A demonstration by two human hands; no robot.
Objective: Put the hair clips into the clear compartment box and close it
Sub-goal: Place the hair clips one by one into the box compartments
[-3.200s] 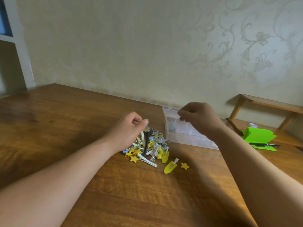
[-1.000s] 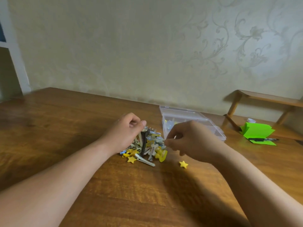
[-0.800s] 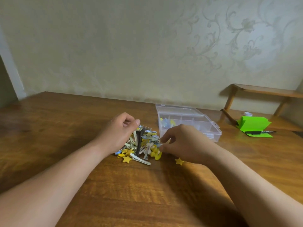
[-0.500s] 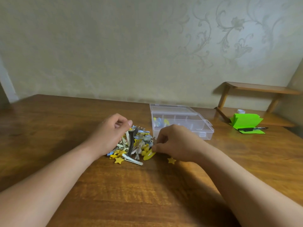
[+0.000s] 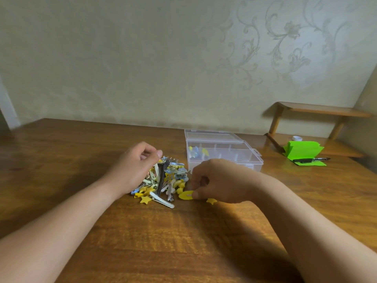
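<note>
**Hair clips, assorted: handling note**

Item: yellow clip [image 5: 186, 195], flat on the surface [image 5: 183, 242] beside the pile [image 5: 169, 178], pinched by right hand [image 5: 220, 180] fingers. Probably light, stiff and slick, so grip it by the edges. Box [image 5: 257, 163] open behind. Left hand [image 5: 132, 170] fingers curled over pile; contents unclear.

1. Wooden table [image 5: 183, 242]: glossy brown, under the left hand [image 5: 134, 170] and the right hand [image 5: 220, 180].
2. Wall [image 5: 142, 58]: pale paper, scroll-and-flower pattern, beyond both hands.
3. Wooden shelf [image 5: 318, 111]: two boards, well right of the right hand.
4. Green folded paper [image 5: 304, 150]: on the lower board.
5. Black pen [image 5: 310, 159]: lying on the paper.
6. Small white round item [image 5: 297, 138]: just behind the paper, kind unclear.
</note>
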